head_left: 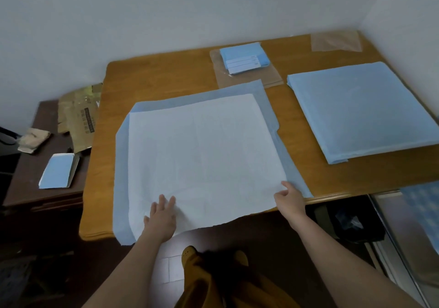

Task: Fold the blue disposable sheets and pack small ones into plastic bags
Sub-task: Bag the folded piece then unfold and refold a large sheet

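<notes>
We see one blue sheet [202, 146] spread white side up on the wooden table [152, 70], its near edge overhanging; our left hand [161, 220] presses it flat, fingers straight, our right hand [291, 199] pinches its edge. One stack of sheets [361, 110] lies right, three small folded ones [244, 57] behind

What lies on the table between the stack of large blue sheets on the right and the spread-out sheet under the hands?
In the head view, only bare wooden table separates the stack of large blue sheets from the spread-out sheet; nothing lies in that strip.
</notes>
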A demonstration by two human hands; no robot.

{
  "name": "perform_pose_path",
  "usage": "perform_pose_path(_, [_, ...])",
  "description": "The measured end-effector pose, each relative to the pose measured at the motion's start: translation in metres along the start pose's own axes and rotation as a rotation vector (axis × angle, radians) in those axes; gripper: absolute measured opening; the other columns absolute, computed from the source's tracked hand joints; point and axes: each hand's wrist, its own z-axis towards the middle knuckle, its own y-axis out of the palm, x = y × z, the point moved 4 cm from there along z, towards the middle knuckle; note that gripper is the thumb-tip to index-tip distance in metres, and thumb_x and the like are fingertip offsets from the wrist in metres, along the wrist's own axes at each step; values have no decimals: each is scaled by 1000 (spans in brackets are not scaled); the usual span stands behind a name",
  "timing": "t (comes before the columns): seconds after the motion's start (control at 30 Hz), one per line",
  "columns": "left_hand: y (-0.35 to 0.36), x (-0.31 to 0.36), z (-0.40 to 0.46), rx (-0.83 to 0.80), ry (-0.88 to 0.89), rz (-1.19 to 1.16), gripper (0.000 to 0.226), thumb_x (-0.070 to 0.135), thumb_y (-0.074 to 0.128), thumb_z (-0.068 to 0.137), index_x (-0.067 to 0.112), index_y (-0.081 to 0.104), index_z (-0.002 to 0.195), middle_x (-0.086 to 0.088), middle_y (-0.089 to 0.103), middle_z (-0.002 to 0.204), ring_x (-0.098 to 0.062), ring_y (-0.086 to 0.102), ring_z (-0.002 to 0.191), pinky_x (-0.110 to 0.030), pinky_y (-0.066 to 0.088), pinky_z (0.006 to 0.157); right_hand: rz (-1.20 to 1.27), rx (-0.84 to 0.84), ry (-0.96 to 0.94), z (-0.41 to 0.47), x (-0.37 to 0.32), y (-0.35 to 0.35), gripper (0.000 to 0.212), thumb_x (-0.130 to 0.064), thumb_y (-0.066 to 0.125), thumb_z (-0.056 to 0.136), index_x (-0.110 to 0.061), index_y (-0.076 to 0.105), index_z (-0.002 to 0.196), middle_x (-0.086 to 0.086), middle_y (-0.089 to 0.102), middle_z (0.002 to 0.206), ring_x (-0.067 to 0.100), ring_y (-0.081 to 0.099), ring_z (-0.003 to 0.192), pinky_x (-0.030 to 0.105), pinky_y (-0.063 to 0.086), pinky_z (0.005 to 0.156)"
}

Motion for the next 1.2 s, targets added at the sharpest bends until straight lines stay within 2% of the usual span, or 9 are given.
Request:
perform_pose_path(0.17, [-2, -6, 8, -21, 6, -3, 61, 18, 33, 102, 26, 2, 153, -4, -16, 160, -31, -8, 148, -57, 10, 115, -84, -73, -11, 5, -1, 5, 57, -12, 49, 92, -21, 36, 147, 16, 51, 127, 22, 53, 91, 32, 48, 73])
perform_pose_path(0.3, [-8, -11, 15, -17, 26, -3, 61, 20, 37, 100, 28, 6, 152, -3, -12, 160, -30, -4, 147, -57, 14, 114, -357, 48, -41, 5, -6, 1, 52, -26, 52, 93, -26, 38, 143, 12, 37, 141, 33, 43, 122, 37, 47, 83])
perform_pose_path(0.47, [-17, -22, 26, -59, 39, 0, 63, 21, 39, 98, 29, 9, 152, -1, -9, 160, -27, 1, 147, -56, 17, 113, -481, 82, 18, 6, -14, 6, 23, -28, 46, 91, -15, 62, 102, 13, 52, 121, 31, 46, 113, 42, 48, 90])
perform_pose_path(0.53, [-27, -24, 29, -33, 46, 15, 56, 23, 38, 96, 28, 20, 150, 0, 5, 159, -26, 16, 143, -53, 20, 113, -505, 191, 32, 7, -23, 5, 27, -28, 50, 91, -13, 58, 112, 14, 46, 124, 32, 41, 116, 41, 44, 93])
perform_pose_path(0.67, [-58, -17, 35, 304, -11, 52, 39, 29, 33, 94, 18, 56, 124, -2, 48, 138, -22, 52, 116, -40, 31, 110, -413, 248, -165, 11, -45, 20, 50, -19, 55, 90, -13, 43, 138, 10, 37, 144, 31, 34, 130, 44, 36, 105])
perform_pose_path(0.83, [-66, -10, 58, 234, 102, 69, 57, 32, 34, 100, 26, 12, 152, 1, -1, 162, -25, 14, 145, -45, 23, 113, -495, 37, -254, 33, -68, 42, 62, -26, 46, 98, -16, 19, 153, 2, 10, 162, 23, 14, 147, 42, 23, 116])
perform_pose_path(1.0, [-81, -19, 79, 195, 217, 127, 51, 31, 38, 97, 33, 25, 147, 5, 19, 155, -23, 34, 131, -38, 36, 104, -521, 74, 21, 42, -73, 50, 67, -29, 43, 98, -7, 11, 153, 11, 13, 161, 31, 16, 146, 45, 26, 115])
perform_pose_path(1.1, [-99, -20, 94, 283, 250, 124, 56, 33, 41, 96, 25, 23, 149, 1, 20, 153, -23, 35, 127, -33, 38, 101, -579, 152, -131, 44, -95, 60, 66, -26, 44, 99, -13, 10, 154, 7, 4, 163, 28, 8, 148, 44, 21, 118])
perform_pose_path(1.2, [-107, -20, 108, 283, 293, 127, 70, 46, 41, 97, 30, 3, 154, 1, 0, 161, -26, 18, 142, -36, 21, 116, -615, 120, -316, 49, -111, 74, 63, -22, 45, 98, -17, 17, 154, 4, 4, 163, 25, 7, 149, 42, 20, 118])
